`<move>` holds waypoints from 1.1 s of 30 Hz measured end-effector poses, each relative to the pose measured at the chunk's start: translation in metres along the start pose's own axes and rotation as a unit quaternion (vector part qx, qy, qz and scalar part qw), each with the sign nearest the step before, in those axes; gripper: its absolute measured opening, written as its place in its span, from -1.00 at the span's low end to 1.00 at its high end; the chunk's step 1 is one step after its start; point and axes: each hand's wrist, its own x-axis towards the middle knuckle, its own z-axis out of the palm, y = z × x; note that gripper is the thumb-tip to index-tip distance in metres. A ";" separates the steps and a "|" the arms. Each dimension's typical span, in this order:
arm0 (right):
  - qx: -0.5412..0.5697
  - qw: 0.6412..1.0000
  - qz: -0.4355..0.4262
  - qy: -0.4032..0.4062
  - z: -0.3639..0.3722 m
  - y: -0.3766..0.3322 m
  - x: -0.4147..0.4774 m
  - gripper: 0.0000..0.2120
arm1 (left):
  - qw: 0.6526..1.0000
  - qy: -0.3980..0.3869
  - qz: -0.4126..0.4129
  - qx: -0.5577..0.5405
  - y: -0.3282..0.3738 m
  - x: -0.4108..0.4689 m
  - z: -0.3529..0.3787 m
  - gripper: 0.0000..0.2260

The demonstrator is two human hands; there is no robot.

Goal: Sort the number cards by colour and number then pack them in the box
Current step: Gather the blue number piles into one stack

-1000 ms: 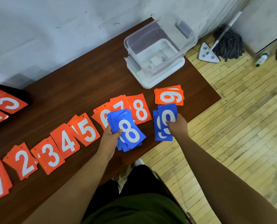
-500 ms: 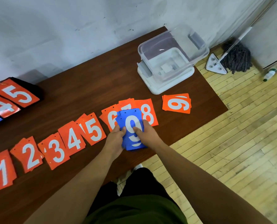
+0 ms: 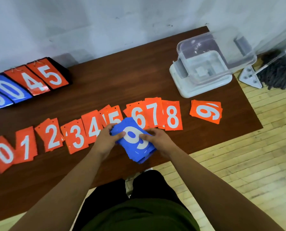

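A stack of blue number cards (image 3: 135,147) with a white 9 on top sits over the table's front edge. My left hand (image 3: 106,139) grips its left side, thumb on top. My right hand (image 3: 157,139) grips its right side. Behind them, orange card piles lie in a row from 0 (image 3: 3,154) at the left to 8 (image 3: 172,115), with the orange 9 pile (image 3: 206,111) apart at the right. The clear plastic box (image 3: 214,52) stands on its white lid (image 3: 177,77) at the table's back right.
A black scoreboard stand (image 3: 30,80) with blue and orange flip numbers sits at the back left of the brown table (image 3: 115,84). A mop (image 3: 275,72) lies on the wooden floor to the right. A pale wall runs behind the table.
My right hand carried the blue 9 cards left onto the blue stack in my left hand. Both hands now grip the merged stack, and the view has swung left.
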 end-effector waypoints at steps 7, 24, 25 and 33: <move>-0.257 0.950 -0.155 0.091 0.030 0.005 -0.001 -0.67 | 0.997 0.070 0.020 0.025 -0.022 -0.010 -0.018 -0.61; -0.570 0.763 -0.273 0.137 0.057 0.077 0.031 -0.69 | 0.994 0.102 0.044 0.014 -0.069 -0.026 -0.010 -0.90; -0.588 0.749 -0.271 0.139 0.059 0.078 0.032 -0.64 | 0.994 0.098 0.040 0.023 -0.067 -0.025 -0.008 -0.93; -0.653 0.697 -0.283 0.086 0.056 0.072 0.033 -0.66 | 0.997 0.082 0.010 0.008 -0.063 -0.019 -0.008 -0.92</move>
